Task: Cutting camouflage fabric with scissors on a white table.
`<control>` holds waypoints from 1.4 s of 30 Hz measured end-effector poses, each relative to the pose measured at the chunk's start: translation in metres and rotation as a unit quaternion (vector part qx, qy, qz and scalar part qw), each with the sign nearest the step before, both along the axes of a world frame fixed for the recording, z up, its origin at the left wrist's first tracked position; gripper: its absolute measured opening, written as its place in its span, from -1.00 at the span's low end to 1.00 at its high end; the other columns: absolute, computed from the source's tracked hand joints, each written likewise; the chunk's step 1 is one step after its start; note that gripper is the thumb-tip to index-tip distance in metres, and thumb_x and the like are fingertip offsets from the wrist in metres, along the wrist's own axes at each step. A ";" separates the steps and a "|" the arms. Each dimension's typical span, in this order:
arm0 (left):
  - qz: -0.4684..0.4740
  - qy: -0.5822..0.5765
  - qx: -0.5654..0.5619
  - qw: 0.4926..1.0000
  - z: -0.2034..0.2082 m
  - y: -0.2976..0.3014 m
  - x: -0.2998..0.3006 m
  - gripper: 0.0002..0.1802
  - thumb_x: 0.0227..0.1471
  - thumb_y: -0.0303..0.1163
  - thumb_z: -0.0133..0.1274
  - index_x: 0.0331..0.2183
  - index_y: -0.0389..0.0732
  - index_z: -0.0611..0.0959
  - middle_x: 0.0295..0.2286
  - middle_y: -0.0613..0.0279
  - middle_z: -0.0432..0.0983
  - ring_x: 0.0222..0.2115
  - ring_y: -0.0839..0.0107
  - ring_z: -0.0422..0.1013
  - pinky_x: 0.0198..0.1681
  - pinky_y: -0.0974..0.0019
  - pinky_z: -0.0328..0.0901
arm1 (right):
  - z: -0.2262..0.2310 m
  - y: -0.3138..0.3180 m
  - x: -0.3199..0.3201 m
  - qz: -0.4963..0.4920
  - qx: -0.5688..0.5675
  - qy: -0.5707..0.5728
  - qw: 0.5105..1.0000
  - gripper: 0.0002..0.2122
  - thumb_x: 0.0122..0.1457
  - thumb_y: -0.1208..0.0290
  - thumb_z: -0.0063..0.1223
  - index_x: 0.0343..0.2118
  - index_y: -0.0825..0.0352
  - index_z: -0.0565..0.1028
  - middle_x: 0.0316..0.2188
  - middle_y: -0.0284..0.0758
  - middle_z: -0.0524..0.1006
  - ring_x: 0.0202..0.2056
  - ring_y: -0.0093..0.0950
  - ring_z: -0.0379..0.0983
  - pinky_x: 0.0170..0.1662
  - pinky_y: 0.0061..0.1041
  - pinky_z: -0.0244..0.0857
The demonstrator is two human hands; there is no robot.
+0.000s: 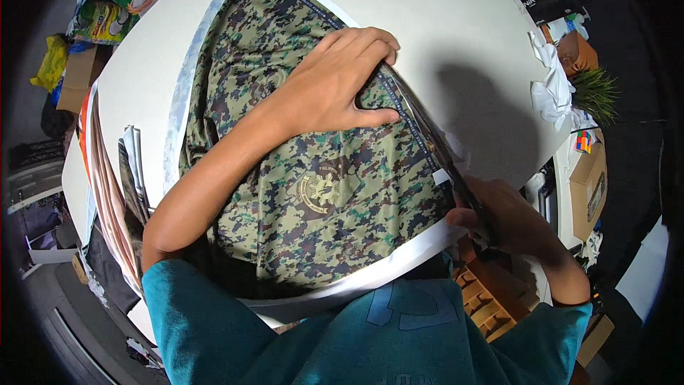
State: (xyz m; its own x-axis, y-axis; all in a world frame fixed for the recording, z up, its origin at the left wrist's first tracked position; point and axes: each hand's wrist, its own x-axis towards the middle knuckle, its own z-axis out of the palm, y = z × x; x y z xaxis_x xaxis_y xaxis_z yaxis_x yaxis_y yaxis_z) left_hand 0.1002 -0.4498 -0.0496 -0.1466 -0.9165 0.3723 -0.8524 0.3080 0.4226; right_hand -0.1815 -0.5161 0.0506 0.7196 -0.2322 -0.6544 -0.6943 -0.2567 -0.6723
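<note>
Camouflage fabric (pixel 285 185), a roughly triangular piece with a round yellowish emblem (pixel 322 191), is spread before me. Pale borders (pixel 184 103) frame it, and a navy printed strip (pixel 410 117) runs down its right edge. My left hand (pixel 345 82) is open on the fabric, thumb stretched out and fingertips bent over the right edge. In shadow at the lower right corner, my right hand (pixel 502 210) is closed on a long, narrow dark thing (pixel 456 171) lying along that edge; its exact kind is unclear. Close to the right thumb is a small white tag (pixel 442 176).
The fabric lies on a white table (pixel 491 43). Folded cloths (pixel 107 185) hang at its left edge. Crumpled white material (pixel 552 85), a green grassy plant (pixel 595 96) and a cardboard box (pixel 588 185) stand at right. Bags (pixel 107 18) are piled at upper left.
</note>
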 end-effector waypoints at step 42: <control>-0.092 -0.076 0.166 0.979 0.099 0.013 -0.044 -0.47 -0.21 0.04 0.31 -0.40 -0.19 0.51 -0.38 0.21 0.46 -0.36 0.20 0.41 -0.30 0.14 0.29 | -0.070 -0.011 0.212 -0.172 -0.128 -0.386 0.897 -0.75 0.15 0.26 0.13 -0.50 0.36 0.51 -0.65 -0.38 0.49 -0.63 -0.54 0.21 -0.51 -0.46 0.17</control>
